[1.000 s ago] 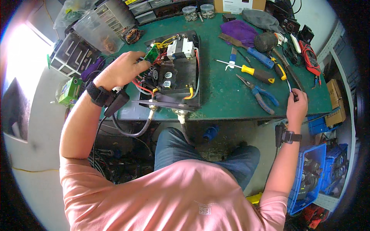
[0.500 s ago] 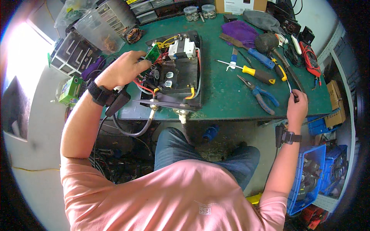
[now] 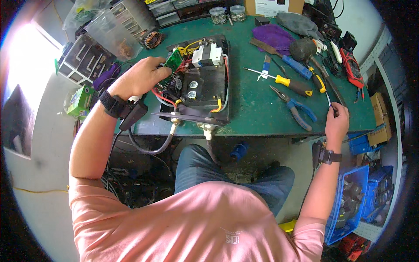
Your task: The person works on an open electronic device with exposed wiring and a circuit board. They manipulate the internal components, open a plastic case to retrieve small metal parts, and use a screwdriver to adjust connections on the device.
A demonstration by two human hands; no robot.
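Observation:
My left hand [image 3: 140,78] is closed on a green circuit board [image 3: 174,62], holding it by its left side at a tilt. The board is over the left part of an opened black device [image 3: 203,85] with red, yellow and grey wires and a white block. Part of the board is hidden behind my fingers. At the bench's right front, my right hand [image 3: 337,118] pinches the metal shaft of a yellow-and-black screwdriver [image 3: 322,85], whose handle points away from me. Left of it lie blue-handled pliers [image 3: 297,112] and another yellow-and-black screwdriver [image 3: 293,85].
A mallet [image 3: 303,49], a purple cloth [image 3: 273,38] and red test leads [image 3: 352,70] lie at the back right of the green bench [image 3: 253,118]. Drawers [image 3: 80,63] and a copper coil [image 3: 152,39] stand at the left. Thick cables [image 3: 161,146] hang off the front edge.
The circuit board has tipped slightly, showing more of its face. My right hand keeps its place on the screwdriver shaft.

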